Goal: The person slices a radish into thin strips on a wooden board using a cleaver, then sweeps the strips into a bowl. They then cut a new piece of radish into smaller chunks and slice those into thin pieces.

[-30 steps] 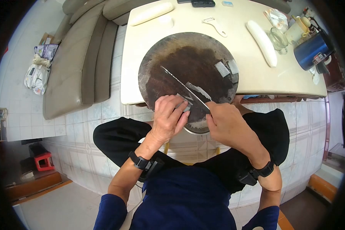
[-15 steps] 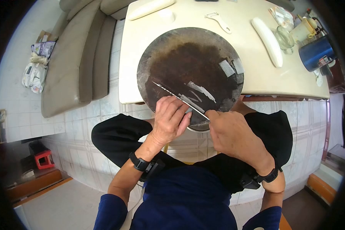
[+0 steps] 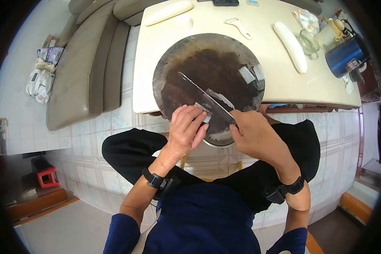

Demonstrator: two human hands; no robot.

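Note:
My right hand (image 3: pixel 254 132) is closed round the handle of a knife (image 3: pixel 207 97), whose long blade points up and left over a round dark board (image 3: pixel 199 63). My left hand (image 3: pixel 185 129) presses its fingertips on a pale slice (image 3: pixel 204 111) near the board's front edge. Between the slice and the far side, thin pale strips (image 3: pixel 221 98) lie just beyond the blade. Two pale rectangular pieces rest at the board's right side, one (image 3: pixel 246 75) beside the other (image 3: pixel 258 72).
On the cream table (image 3: pixel 279 84) are a peeler (image 3: pixel 238 28), a long white vegetable (image 3: pixel 290 46), another at the back left (image 3: pixel 168 12), a glass jug (image 3: pixel 309 43) and a blue container (image 3: pixel 347 57). A grey sofa (image 3: pixel 82 67) stands left.
The knife has moved up and away from the slice under my left hand, and my right hand has risen slightly with it. My left hand stays almost in place.

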